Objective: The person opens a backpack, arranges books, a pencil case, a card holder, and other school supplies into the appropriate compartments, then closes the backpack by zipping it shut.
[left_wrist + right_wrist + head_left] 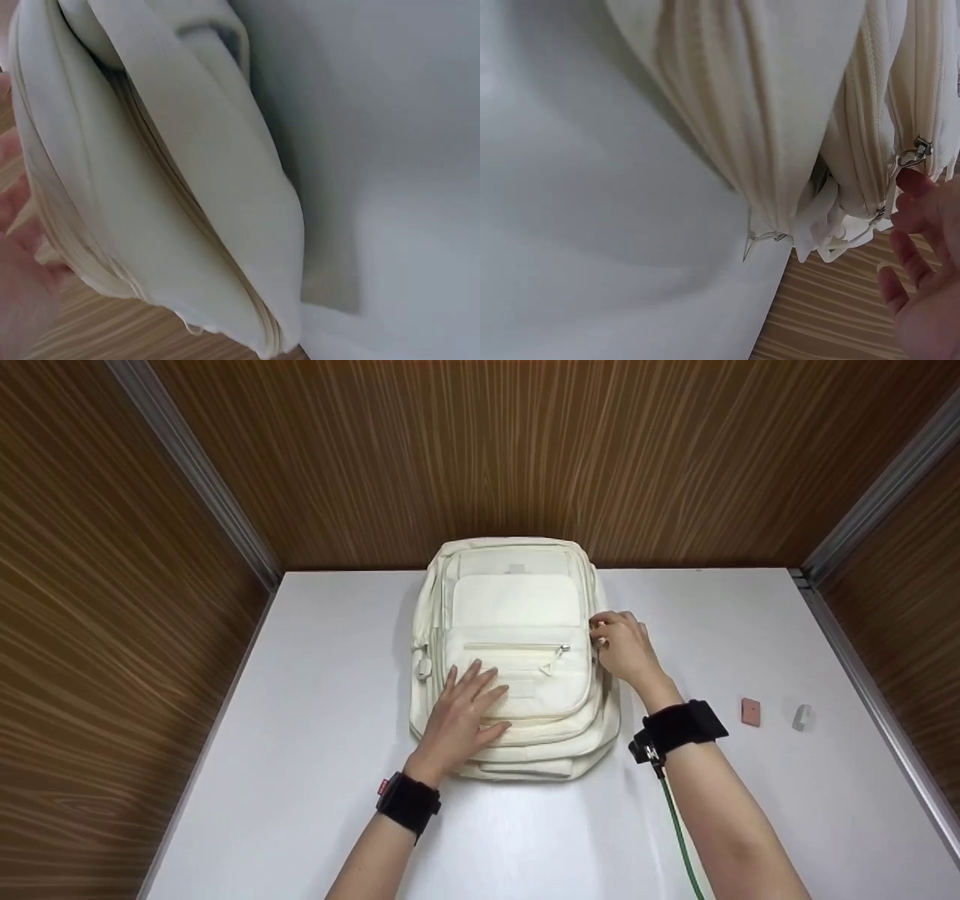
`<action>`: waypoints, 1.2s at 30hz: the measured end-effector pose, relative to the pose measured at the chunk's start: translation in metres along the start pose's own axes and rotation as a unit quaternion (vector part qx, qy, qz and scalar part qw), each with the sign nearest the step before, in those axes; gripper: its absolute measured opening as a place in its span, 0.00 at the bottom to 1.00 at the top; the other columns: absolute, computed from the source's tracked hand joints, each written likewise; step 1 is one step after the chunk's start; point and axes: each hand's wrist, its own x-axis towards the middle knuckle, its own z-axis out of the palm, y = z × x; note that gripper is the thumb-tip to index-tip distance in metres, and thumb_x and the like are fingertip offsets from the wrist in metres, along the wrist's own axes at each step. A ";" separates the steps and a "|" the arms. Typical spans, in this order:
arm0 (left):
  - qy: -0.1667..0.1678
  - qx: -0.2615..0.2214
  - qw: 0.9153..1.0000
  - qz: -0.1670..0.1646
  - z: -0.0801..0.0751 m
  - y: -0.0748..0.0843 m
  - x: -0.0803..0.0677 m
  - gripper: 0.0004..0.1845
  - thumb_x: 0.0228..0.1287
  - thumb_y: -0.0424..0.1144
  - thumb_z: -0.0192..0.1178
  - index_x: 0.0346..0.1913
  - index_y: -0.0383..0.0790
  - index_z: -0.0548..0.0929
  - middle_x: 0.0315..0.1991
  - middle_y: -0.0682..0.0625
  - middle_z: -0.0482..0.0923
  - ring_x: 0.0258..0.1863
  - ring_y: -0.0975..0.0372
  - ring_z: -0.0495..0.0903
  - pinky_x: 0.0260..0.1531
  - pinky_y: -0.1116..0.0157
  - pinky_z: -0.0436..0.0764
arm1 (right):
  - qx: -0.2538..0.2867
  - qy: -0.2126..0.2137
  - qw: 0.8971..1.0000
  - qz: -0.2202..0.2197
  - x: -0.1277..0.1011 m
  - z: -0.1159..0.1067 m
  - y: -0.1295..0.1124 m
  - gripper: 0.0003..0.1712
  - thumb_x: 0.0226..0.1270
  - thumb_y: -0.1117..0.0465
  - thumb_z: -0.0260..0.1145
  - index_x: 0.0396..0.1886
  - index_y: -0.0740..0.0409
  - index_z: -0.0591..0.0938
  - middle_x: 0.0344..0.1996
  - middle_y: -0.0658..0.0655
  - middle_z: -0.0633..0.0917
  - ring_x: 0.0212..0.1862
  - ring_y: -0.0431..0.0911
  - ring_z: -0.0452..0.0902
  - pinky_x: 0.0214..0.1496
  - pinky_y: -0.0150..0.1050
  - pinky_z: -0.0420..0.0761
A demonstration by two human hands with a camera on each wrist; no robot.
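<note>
A cream backpack (517, 604) lies front side up on the white table, with a zipped front pocket (517, 646) across its middle. My left hand (461, 720) rests with spread fingers on the lower left of its front. At the bag's right side, my right hand (626, 649) pinches at a zipper pull (915, 154), thumb and forefinger together and the other fingers bent. Part of the pull is hidden behind the fingertips. More zipper pulls and pale straps hang along that side in the right wrist view.
To the right on the table (330, 697) lie a small pink block (750, 712) and a small whitish, see-through piece (802, 717). Wood-grain panels (510, 457) stand behind and at both sides. A green cable (679, 829) runs from the right wrist band.
</note>
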 end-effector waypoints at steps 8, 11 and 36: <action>-0.055 0.033 0.997 -0.041 -0.003 -0.006 0.000 0.36 0.61 0.62 0.62 0.69 0.48 0.73 0.76 0.38 0.51 0.75 0.45 0.46 0.70 0.44 0.43 | -0.031 -0.023 0.999 -0.002 -0.020 -0.003 0.003 0.14 0.58 0.71 0.64 0.43 0.60 0.89 0.56 0.57 0.82 0.59 0.58 0.75 0.60 0.60 0.66; -0.054 0.027 0.997 -0.041 -0.003 -0.005 0.000 0.36 0.61 0.62 0.62 0.69 0.48 0.73 0.76 0.37 0.50 0.75 0.44 0.46 0.70 0.44 0.43 | -0.045 -0.008 0.999 -0.009 -0.026 -0.004 0.004 0.09 0.60 0.68 0.68 0.39 0.59 0.90 0.52 0.56 0.84 0.56 0.56 0.77 0.59 0.60 0.67; -0.053 0.016 0.997 -0.059 -0.004 -0.009 -0.008 0.36 0.61 0.60 0.64 0.69 0.49 0.73 0.76 0.39 0.51 0.75 0.44 0.48 0.70 0.43 0.43 | -0.060 -0.140 0.986 0.072 -0.041 -0.010 -0.025 0.09 0.72 0.60 0.60 0.33 0.60 0.79 0.25 0.59 0.82 0.29 0.57 0.80 0.29 0.53 0.76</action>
